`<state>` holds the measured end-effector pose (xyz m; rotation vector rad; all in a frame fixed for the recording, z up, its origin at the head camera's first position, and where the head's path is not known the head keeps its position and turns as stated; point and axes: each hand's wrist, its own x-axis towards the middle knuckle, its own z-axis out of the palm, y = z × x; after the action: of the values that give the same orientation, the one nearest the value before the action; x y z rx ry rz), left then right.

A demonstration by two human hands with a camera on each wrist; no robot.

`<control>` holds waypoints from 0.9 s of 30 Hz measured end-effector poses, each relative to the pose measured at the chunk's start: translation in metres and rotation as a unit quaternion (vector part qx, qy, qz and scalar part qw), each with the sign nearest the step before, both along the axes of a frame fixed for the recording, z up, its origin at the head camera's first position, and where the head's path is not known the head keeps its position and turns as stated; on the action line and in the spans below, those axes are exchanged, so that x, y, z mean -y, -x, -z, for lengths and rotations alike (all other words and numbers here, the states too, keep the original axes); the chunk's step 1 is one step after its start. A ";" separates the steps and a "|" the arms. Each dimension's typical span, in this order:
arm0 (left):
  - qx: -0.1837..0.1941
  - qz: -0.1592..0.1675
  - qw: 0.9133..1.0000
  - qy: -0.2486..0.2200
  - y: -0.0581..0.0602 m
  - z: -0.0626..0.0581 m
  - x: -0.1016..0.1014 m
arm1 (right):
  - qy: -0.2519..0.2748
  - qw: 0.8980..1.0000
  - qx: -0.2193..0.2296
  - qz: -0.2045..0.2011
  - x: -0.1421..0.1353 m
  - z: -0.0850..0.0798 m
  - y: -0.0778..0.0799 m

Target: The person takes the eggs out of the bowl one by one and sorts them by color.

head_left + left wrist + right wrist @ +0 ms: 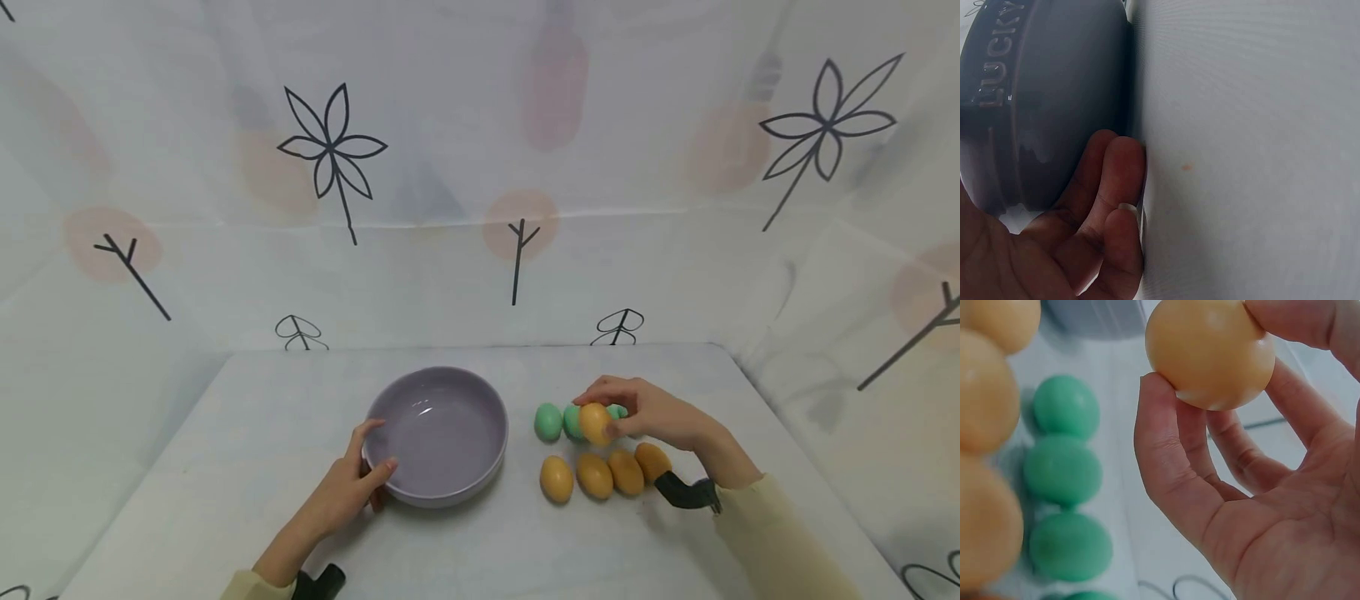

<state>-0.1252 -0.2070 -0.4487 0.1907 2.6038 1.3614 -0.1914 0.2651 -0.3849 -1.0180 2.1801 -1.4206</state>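
A purple-grey bowl (438,433) stands on the table, with raised lettering on its outer wall in the left wrist view. At its left side my left hand (347,487) grips the rim, thumb over the edge and fingers against the outside. My right hand (660,414) pinches an orange-yellow egg (1210,353) between thumb and fingertips, raised above the row of green eggs (1063,469). Nearer the front lies a row of several orange-yellow eggs (557,480). In the head view the held egg and the hand partly hide the green row.
The white-covered table (225,467) reaches back to a white cloth wall (442,283) printed with leaf and branch drawings. More cloth hangs at both sides. Dark wrist straps (684,490) show at the sleeves.
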 end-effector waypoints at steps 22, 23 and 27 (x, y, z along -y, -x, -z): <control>0.000 -0.002 1.000 0.005 0.000 -0.001 -0.001 | -0.005 0.985 0.064 0.161 -0.087 0.030 -0.024; 0.000 -0.002 1.000 0.005 0.000 -0.001 -0.001 | -0.004 0.984 0.064 0.164 -0.090 0.030 -0.025; 0.000 -0.001 1.000 0.004 0.000 -0.002 -0.001 | -0.016 0.982 0.065 0.177 -0.100 0.031 -0.029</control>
<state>-0.1247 -0.2060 -0.4470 0.1865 2.6103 1.3503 -0.1625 0.3653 -0.4160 -0.5240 2.3586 -1.5431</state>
